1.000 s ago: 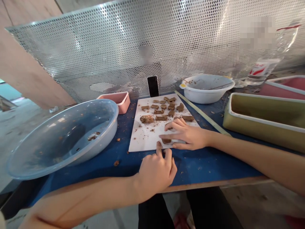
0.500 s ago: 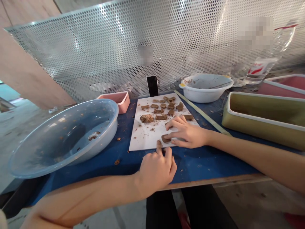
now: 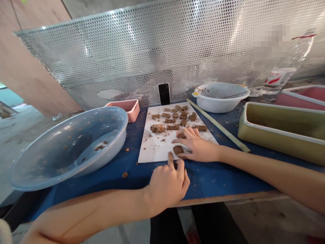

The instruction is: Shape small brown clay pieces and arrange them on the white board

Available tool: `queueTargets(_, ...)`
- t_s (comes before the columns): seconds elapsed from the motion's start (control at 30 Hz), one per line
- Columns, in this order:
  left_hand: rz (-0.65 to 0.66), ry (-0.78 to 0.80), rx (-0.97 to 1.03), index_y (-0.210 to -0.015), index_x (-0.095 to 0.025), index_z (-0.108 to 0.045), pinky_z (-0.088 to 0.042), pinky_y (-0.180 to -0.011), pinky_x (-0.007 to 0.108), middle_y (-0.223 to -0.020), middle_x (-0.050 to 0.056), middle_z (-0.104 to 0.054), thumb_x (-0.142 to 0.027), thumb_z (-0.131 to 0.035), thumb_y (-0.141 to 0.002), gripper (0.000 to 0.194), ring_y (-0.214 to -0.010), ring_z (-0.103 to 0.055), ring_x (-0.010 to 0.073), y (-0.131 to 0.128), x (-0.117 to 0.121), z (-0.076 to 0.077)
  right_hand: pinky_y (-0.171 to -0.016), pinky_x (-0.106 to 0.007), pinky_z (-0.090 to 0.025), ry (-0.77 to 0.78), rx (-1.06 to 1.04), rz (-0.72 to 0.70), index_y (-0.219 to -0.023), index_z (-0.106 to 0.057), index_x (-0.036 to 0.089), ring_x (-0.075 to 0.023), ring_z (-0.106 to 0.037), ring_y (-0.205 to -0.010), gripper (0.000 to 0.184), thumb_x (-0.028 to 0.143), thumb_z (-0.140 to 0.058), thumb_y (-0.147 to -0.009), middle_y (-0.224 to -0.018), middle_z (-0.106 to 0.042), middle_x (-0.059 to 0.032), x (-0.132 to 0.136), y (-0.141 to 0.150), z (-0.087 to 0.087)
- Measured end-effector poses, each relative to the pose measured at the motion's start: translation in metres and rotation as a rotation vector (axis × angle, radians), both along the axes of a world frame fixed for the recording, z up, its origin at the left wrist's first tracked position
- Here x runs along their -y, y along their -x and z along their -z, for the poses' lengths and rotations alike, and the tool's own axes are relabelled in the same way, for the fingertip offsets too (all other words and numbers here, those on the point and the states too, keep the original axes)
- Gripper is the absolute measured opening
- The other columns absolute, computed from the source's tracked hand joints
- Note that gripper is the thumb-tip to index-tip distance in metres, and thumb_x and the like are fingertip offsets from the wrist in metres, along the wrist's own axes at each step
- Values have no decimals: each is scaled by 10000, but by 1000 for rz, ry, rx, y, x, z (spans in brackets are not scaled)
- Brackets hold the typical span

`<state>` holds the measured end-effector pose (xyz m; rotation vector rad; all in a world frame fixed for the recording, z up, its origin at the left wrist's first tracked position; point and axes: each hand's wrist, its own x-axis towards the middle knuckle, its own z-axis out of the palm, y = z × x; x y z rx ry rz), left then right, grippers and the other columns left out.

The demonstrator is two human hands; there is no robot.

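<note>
Pointing its index finger toward 12 o'clock, the left hand [image 3: 166, 186] is nearest to the viewer; its other fingers are curled, and what is beneath them I cannot tell. The tip of this finger lies at the front edge of the white board [image 3: 152, 149], just beside a flat brown piece [image 3: 178, 150], which is at 6 o'clock on the board. The right hand [image 3: 199, 147] comes from 4 o'clock, with thumb and fingers apart and bent. Its thumb is at the near edge of this piece; whether it presses, I cannot tell. The two hands are near to each other, but not joined. Farther on the board, a rough lump [image 3: 157, 128] lies at 9 o'clock, and many small brown shapes [image 3: 183, 122] are grouped around 12 and 1 o'clock. Outside the board, a blue basin [image 3: 63, 149] is at 9 o'clock and a green box [image 3: 276, 140] at 3 o'clock. A pale stick [image 3: 218, 125] runs from 1 to 3 o'clock, a white basin [image 3: 220, 105] is at 1 o'clock, and a phone [image 3: 164, 94] stands at 12 o'clock, before a perforated metal sheet [image 3: 114, 61]
</note>
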<state>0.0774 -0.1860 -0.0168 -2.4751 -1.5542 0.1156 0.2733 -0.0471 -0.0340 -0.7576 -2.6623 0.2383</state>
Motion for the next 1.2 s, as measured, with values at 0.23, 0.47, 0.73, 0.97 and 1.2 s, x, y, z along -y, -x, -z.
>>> queueTargets(0.23,5,-4,32,-1334,-87,-769,-709,-621,449,-1509,371,-691,-321,-510,-1118,411,-829,-865,373,1,-1,-1,-1169,-625,-388,71,-55,41,-1166,-827,288,-369,-493,-1347,188,424,-740,-1069,-1431,-569,-128,4,7,-3)
queueTargets(0.47,-2,-4,12,-1386,-96,-758,-708,-630,457,-1535,365,-679,-323,-492,-1121,438,-756,-854,341,-1,1,-3,-1145,-628,-394,59,-78,43,-1147,-825,273,-359,-506,-1291,267,510,-781,-1034,-1381,-595,-128,-3,-1,-1)
queueTargets(0.73,2,12,22,-1355,-95,-768,-702,-632,450,-1525,369,-685,-322,-484,-1119,432,-764,-849,333,-1,0,-6,-1132,-627,-395,28,-74,31,-1225,-801,270,-377,-516,-1300,378,549,-843,-973,-1372,-624,-131,-7,-7,3)
queueTargets(0.97,8,9,32,-1342,-85,-764,-704,-627,453,-1543,376,-667,-329,-501,-1124,421,-752,-847,330,0,1,-4,-1099,-591,-397,7,-71,-6,-1152,-803,265,-354,-527,-1279,277,520,-736,-1067,-1332,-633,-124,-12,-10,6)
queueTargets(1.2,14,6,35,-1320,-79,-771,-702,-606,462,-1544,386,-657,-329,-501,-1121,418,-743,-848,343,0,0,-4,-1079,-580,-403,12,-79,-8,-1117,-794,260,-344,-537,-1247,302,545,-799,-1017,-1290,-640,-121,-12,-13,2)
